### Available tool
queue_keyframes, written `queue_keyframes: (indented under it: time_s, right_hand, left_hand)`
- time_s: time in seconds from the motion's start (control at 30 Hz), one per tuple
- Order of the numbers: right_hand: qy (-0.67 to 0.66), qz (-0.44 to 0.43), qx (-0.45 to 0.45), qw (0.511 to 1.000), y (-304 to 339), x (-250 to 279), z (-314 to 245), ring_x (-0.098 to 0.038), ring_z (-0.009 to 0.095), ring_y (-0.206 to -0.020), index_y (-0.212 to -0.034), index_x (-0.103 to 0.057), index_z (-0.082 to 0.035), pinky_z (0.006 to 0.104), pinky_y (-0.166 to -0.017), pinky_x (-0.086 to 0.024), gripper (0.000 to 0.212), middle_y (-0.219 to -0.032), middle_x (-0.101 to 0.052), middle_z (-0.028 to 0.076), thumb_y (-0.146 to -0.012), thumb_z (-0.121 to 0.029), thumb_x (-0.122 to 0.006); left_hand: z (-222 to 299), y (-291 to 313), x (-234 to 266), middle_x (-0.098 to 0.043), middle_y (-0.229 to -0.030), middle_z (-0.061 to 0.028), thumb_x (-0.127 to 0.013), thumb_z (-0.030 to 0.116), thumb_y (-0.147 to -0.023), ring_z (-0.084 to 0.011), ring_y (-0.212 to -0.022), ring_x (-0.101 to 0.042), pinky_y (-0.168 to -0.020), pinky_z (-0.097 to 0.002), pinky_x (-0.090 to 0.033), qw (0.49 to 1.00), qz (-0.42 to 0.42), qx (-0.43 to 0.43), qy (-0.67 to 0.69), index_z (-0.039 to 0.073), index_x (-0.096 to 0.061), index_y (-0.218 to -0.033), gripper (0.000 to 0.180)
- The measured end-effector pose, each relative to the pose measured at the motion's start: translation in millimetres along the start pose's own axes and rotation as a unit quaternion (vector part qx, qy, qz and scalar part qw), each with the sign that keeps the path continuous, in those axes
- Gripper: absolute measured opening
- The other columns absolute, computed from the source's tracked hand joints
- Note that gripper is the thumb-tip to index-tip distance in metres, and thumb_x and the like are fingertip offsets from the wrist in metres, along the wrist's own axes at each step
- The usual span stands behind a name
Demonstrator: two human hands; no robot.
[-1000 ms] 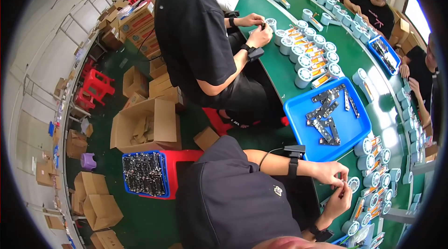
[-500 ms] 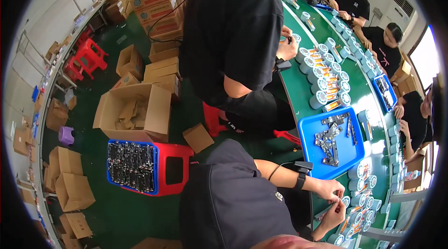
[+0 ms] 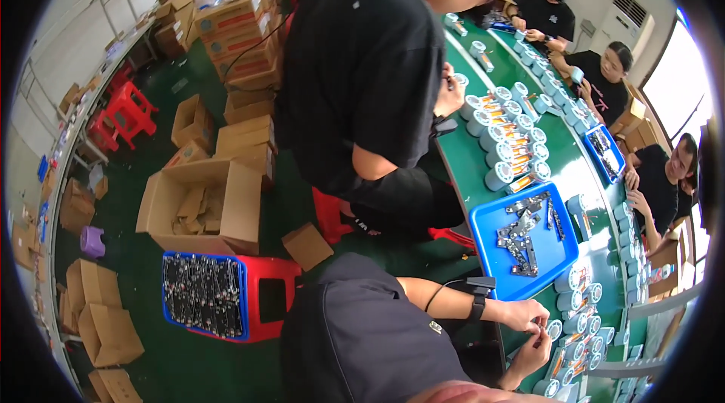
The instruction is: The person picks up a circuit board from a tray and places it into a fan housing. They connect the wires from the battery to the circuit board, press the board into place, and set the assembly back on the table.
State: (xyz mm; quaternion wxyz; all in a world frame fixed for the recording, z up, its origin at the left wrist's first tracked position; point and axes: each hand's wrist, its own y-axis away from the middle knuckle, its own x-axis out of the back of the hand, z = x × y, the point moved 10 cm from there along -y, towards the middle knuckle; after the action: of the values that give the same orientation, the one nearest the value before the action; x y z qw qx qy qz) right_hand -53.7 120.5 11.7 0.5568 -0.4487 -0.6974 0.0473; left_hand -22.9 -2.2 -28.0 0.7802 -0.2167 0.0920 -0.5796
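Observation:
At the near edge of the green table, my left hand [image 3: 526, 315] and my right hand [image 3: 532, 354] are close together, fingertips pinched and nearly meeting. A small dark bit shows between the fingers, too small and too covered to name. Just beside the fingertips is a pale blue housing with a white round end [image 3: 554, 329]. Several more pale blue housings [image 3: 572, 302], some with orange strips in them, are grouped to the right of my hands. Past my left wrist lies a blue tray [image 3: 483, 240] with dark circuit-board-like assemblies [image 3: 521, 246] in it.
A co-worker in black [image 3: 362, 63] is close on my left, beside rows of similar housings [image 3: 498, 150]. More people sit across the table, near a smaller blue tray [image 3: 615, 169]. A red stool [image 3: 294, 272] bears a full tray of dark assemblies [image 3: 202, 293]. Cardboard boxes [image 3: 242, 222] stand on the floor.
The whole view has shifted slightly, with table things now further left. My hands stay pinched together; the grey piece beneath them no longer shows. A co-worker across now raises a pale blue housing.

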Motion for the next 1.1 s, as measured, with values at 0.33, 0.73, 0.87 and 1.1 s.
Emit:
queue_keyframes:
  time_s: [0.33, 0.73, 0.87, 1.1]
  right_hand:
    - [-0.104, -0.052, -0.032, 0.993, -1.0, 1.2, -0.4, -0.066, 0.030, -0.071, -0.098, -0.068, 0.002, 0.0373, -0.065, -0.051, 0.009, -0.084, -0.068, 0.016, -0.091, -0.002, -0.068]
    - [-0.239, -0.103, -0.170, 0.951, -0.9, -1.2, 26.8, -0.055, 0.009, -0.057, -0.086, -0.063, 0.001, 0.0275, -0.053, -0.043, 0.012, -0.067, -0.061, 0.004, -0.083, 0.003, -0.074]
    - [-0.236, -0.076, -0.147, 0.958, 6.2, 0.4, 29.6, -0.055, 0.009, -0.057, -0.086, -0.063, 0.001, 0.0269, -0.053, -0.043, 0.013, -0.066, -0.059, 0.003, -0.082, 0.003, -0.075]
    - [-0.235, -0.090, -0.136, 0.958, 4.7, 0.9, 29.7, -0.057, 0.013, -0.055, -0.082, -0.063, 0.000, 0.0281, -0.053, -0.043, 0.015, -0.065, -0.060, 0.007, -0.078, 0.004, -0.077]
  left_hand:
    - [10.1, 7.1, 5.4, -0.070, -0.094, -0.0163, -0.076, 0.011, -0.085, -0.0272, -0.083, -0.070, -0.073, -0.0387, -0.055, 0.998, -0.026, 0.049, 0.030, -0.001, -0.068, -0.098, 0.020]
    - [8.8, 13.2, -8.1, -0.067, -0.103, -0.0167, -0.073, 0.011, -0.092, -0.0238, -0.087, -0.072, -0.076, -0.0358, -0.058, 0.982, -0.131, 0.126, 0.058, -0.003, -0.066, -0.107, 0.022]
    - [5.9, 13.9, -12.1, -0.065, -0.104, -0.0160, -0.074, 0.009, -0.091, -0.0234, -0.088, -0.073, -0.075, -0.0351, -0.058, 0.972, -0.160, 0.155, 0.076, -0.003, -0.066, -0.108, 0.022]
    - [5.3, 14.0, -14.4, -0.063, -0.105, -0.0142, -0.074, 0.007, -0.090, -0.0221, -0.085, -0.073, -0.074, -0.0339, -0.059, 0.955, -0.195, 0.188, 0.118, -0.003, -0.065, -0.108, 0.023]
